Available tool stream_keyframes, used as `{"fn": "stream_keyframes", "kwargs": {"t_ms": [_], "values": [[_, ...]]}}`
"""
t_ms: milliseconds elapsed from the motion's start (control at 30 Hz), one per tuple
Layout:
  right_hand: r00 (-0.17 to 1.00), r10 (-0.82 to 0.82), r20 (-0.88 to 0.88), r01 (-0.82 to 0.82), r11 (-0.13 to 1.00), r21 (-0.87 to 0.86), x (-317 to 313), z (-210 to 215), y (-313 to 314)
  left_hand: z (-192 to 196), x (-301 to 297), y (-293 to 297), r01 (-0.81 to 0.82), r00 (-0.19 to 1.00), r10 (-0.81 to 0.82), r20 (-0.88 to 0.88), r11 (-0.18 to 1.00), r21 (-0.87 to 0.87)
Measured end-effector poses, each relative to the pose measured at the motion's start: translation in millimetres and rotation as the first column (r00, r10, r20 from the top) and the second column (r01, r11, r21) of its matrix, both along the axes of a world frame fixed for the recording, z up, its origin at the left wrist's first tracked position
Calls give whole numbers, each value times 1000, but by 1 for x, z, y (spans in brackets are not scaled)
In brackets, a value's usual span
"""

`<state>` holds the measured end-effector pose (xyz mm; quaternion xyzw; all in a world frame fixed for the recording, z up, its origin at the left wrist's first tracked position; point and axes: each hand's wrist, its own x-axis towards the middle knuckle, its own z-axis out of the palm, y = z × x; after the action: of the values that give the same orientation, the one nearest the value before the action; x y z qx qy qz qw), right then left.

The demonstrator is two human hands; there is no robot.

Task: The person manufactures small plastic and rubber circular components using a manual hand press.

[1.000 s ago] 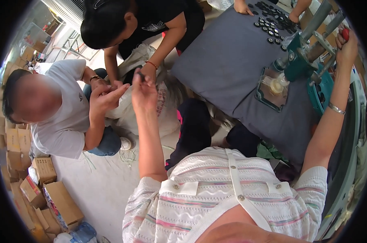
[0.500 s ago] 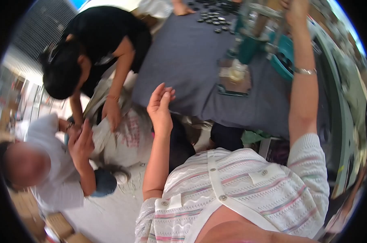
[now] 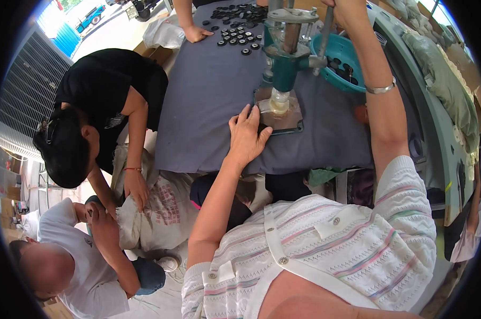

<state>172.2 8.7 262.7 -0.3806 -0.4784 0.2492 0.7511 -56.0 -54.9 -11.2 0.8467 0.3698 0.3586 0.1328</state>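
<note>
Teal-painted metal hand press [image 3: 284, 50] stands upright on the grey cloth-covered table [image 3: 208, 106], directly ahead of the person. Left hand [image 3: 247, 139] lies open, fingers spread, touching the near-left corner of the press's flat base plate [image 3: 283, 118]. Right hand [image 3: 352, 9] is raised and closed around the press's upright lever [image 3: 325, 26].
</note>
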Motion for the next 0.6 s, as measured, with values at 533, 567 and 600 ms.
{"fn": "stream_keyframes", "kwargs": {"t_ms": [533, 567, 600], "values": [[999, -29, -26, 27, 996, -80, 12, -4, 26, 5, -6, 2, 111, 967, -119, -226, 993, -50], [997, -57, -55, 53, 995, -84, 9, -1, 24, 5, -7, 3, 113, 967, -122, -225, 992, -53], [998, -48, -49, 44, 996, -78, 18, -5, 28, 4, -8, 5, 104, 969, -112, -220, 993, -47]]}}
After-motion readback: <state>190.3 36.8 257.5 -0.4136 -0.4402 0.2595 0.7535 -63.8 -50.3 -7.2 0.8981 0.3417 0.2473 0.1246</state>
